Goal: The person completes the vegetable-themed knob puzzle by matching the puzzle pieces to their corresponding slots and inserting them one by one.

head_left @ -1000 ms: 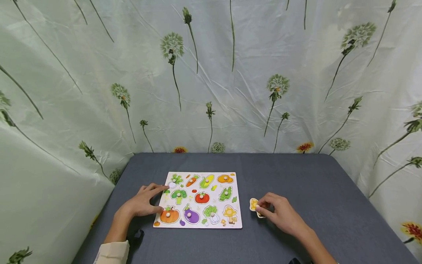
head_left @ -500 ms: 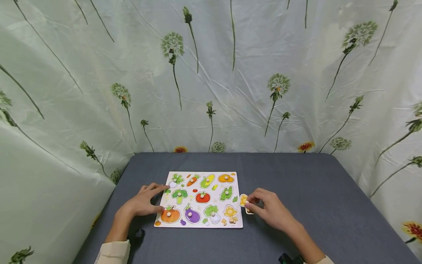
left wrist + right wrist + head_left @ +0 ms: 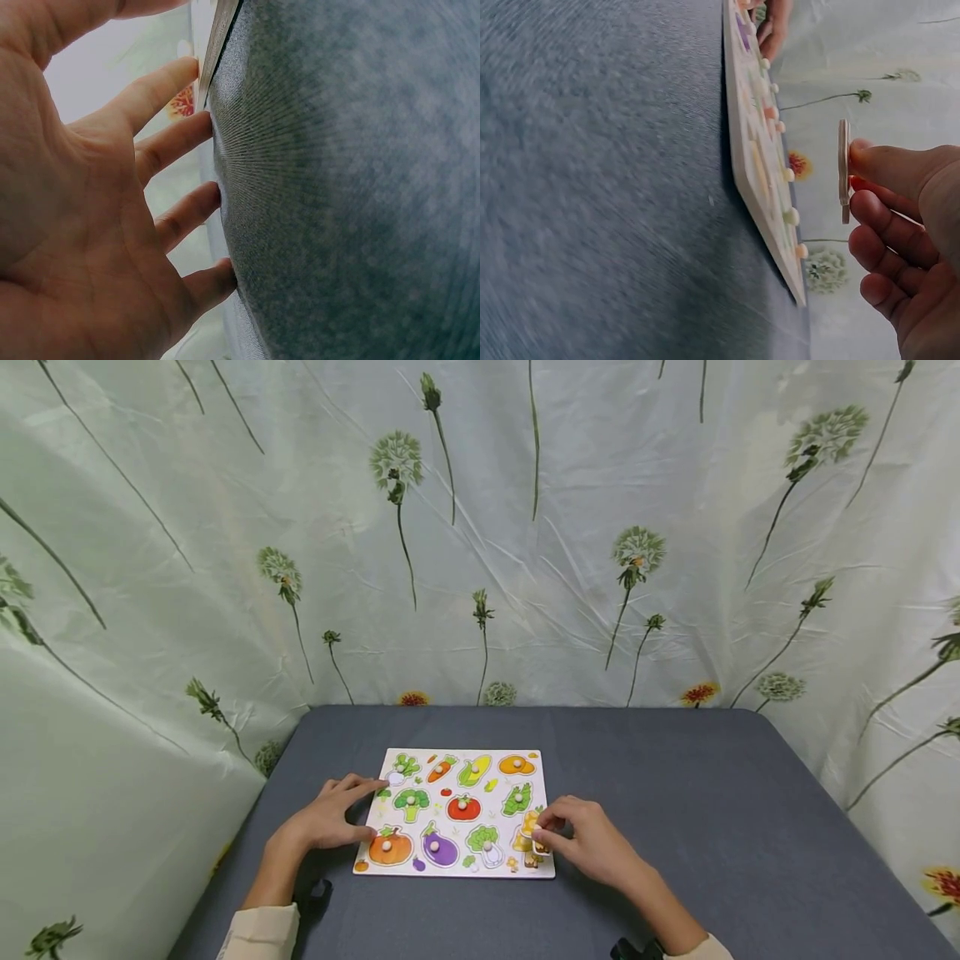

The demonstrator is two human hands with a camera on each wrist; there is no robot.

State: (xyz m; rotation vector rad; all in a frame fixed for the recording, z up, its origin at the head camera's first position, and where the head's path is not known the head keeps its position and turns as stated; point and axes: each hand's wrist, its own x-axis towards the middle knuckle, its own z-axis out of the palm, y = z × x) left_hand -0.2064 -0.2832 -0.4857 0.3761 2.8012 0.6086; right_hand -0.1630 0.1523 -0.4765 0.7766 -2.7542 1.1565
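Note:
A white wooden peg puzzle board (image 3: 495, 817) with knobbed vegetable pieces lies flat on the table. My right hand (image 3: 592, 843) pinches a yellow mushroom puzzle piece (image 3: 530, 824) between thumb and fingers, above the board's near right corner. In the right wrist view this piece (image 3: 844, 161) is seen edge-on, raised clear of the board. It partly covers the printed mushroom recess below it. My left hand (image 3: 326, 818) rests at the board's left edge, thumb and forefinger spread apart and touching it. Its other fingers (image 3: 187, 210) reach down to the cloth in the left wrist view.
Dark grey cloth covers the table (image 3: 652, 760). Behind it and at both sides hangs a pale curtain (image 3: 555, 610) printed with dandelions. Seated pieces such as the tomato (image 3: 457, 812) and eggplant (image 3: 446, 853) have knobs that stick up from the board.
My right hand has carried the mushroom piece leftward, from the cloth beside the board to above its near right corner. My left hand has stayed on the board's left edge.

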